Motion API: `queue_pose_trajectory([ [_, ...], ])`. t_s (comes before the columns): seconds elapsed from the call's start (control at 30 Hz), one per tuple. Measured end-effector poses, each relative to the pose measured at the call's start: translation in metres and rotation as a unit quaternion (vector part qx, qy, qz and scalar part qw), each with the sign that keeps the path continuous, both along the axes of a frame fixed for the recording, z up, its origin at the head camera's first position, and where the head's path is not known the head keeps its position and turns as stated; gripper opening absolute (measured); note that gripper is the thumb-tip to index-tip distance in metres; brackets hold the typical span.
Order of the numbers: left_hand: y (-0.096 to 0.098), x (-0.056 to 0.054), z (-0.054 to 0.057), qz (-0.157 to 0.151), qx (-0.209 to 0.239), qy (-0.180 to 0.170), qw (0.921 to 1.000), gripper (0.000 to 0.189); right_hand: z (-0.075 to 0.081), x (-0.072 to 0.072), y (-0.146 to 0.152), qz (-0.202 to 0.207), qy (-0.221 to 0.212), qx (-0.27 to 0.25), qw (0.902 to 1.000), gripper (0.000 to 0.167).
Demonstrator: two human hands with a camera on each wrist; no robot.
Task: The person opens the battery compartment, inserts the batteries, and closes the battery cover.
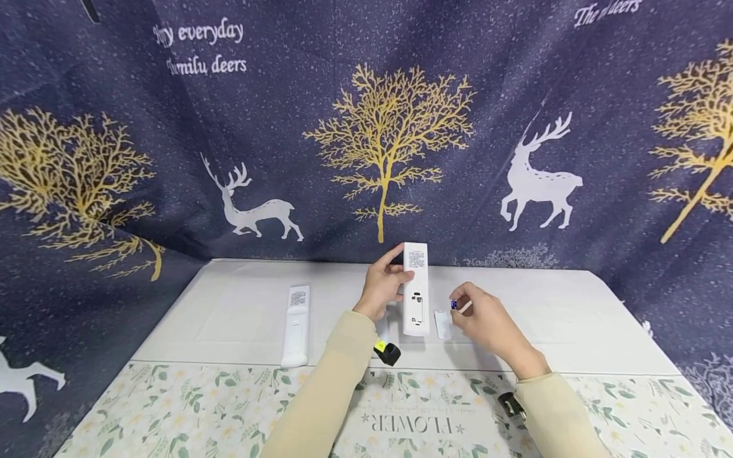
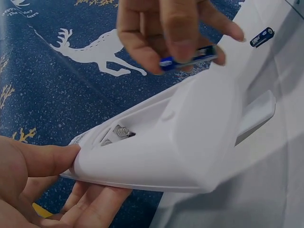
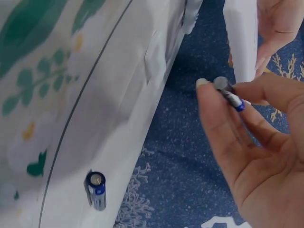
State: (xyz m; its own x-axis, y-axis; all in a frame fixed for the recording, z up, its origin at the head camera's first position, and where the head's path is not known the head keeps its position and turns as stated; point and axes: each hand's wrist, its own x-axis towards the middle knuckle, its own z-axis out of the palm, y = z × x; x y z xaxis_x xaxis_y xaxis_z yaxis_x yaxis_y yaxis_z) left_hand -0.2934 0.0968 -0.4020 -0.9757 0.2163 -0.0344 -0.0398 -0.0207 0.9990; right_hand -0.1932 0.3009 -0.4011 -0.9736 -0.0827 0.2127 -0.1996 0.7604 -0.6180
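Observation:
My left hand (image 1: 382,289) grips a white remote control (image 1: 415,318) and holds it raised, its back facing me. The battery compartment is uncovered, and a coiled spring contact (image 2: 122,131) shows inside it in the left wrist view. To the right of the remote, my right hand (image 1: 487,321) pinches a small blue battery (image 2: 190,59) between thumb and fingertips, apart from the compartment. Below that hand a thin white battery cover (image 1: 443,324) lies on the table. A second blue battery (image 3: 98,192) lies on the table in both wrist views; in the head view it is hidden.
Another white remote (image 1: 295,331) lies back up on the table to the left, its cover on. The white tabletop (image 1: 229,318) meets a floral mat (image 1: 229,407) at the front. A dark blue deer-print cloth (image 1: 366,159) hangs behind the table.

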Motion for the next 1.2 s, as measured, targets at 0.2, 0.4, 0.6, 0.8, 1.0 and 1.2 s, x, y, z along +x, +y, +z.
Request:
queue_pose_trajectory([
  [0.2, 0.0, -0.001, -0.001, -0.008, 0.01, 0.002, 0.9999, 0.067, 0.002, 0.001, -0.005, 0.007, 0.003, -0.104, 0.9945, 0.025],
  [0.4, 0.002, -0.001, -0.003, -0.01, 0.009, 0.004, 0.9999, 0.067, 0.0, 0.001, -0.013, 0.002, 0.017, -0.167, 0.9858, 0.023],
  [0.6, 0.002, -0.002, -0.006, -0.014, 0.006, 0.002, 0.9999, 0.067, -0.002, -0.001, -0.026, 0.003, 0.052, -0.194, 0.9797, 0.018],
  [0.8, 0.002, 0.0, -0.005, -0.018, 0.007, 0.004, 0.9998, 0.066, -0.004, 0.0, -0.035, -0.002, 0.067, -0.169, 0.9834, 0.017],
  [1.0, 0.004, 0.002, -0.004, -0.023, 0.006, 0.005, 0.9997, 0.066, -0.007, 0.0, -0.038, -0.004, 0.082, -0.12, 0.9893, 0.015],
  [1.2, 0.006, 0.004, -0.002, -0.029, 0.005, 0.008, 0.9995, 0.066, -0.01, 0.0, -0.039, 0.006, 0.099, -0.098, 0.9903, 0.014],
])
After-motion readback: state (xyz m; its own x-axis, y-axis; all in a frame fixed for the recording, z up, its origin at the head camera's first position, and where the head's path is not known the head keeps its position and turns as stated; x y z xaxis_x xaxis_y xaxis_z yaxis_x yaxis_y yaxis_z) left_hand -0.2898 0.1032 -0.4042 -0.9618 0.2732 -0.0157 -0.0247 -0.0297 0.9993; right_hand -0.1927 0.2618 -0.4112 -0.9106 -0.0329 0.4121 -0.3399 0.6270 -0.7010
